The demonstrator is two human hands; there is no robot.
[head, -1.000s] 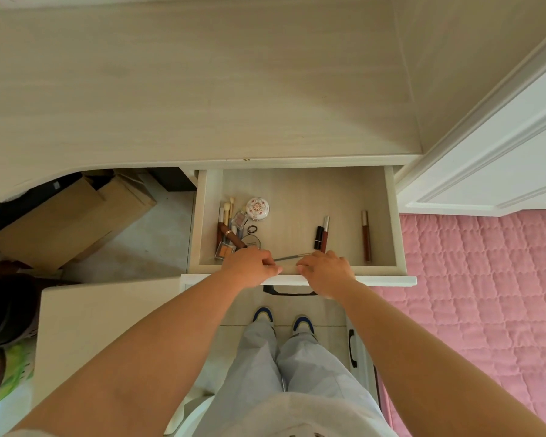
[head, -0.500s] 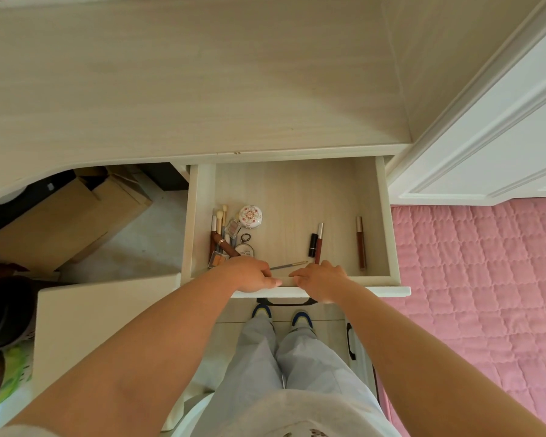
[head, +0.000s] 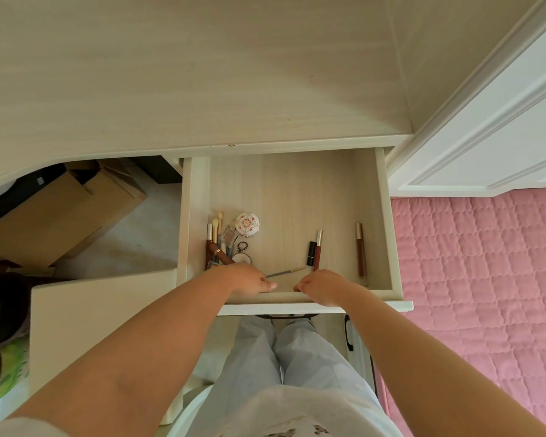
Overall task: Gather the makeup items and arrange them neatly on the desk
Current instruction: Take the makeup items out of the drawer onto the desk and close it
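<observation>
The desk drawer [head: 386, 222] stands pulled out below the pale wooden desk top [head: 202, 74]. My left hand [head: 249, 281] and my right hand [head: 320, 287] grip its front rim, fingers curled over the edge. Inside at the left lie makeup brushes [head: 216, 225], a brown tube [head: 222, 256], a round floral compact [head: 247, 225] and a small round keyring mirror [head: 242, 257]. A thin pencil [head: 286, 272] lies between my hands. A black lipstick [head: 311, 253] and a dark red lip gloss [head: 317, 250] lie mid-drawer, with another lip gloss [head: 360, 249] at the right.
A cardboard box [head: 60, 212] sits on the floor under the desk at left. A white panel [head: 101, 310] is beside my left arm. A pink quilt [head: 486, 279] and a white door [head: 501, 121] bound the right side. A lower drawer's black handle [head: 347, 332] shows below.
The drawer has slid further out toward me with both hands on its front rim. My hands have moved slightly apart.
</observation>
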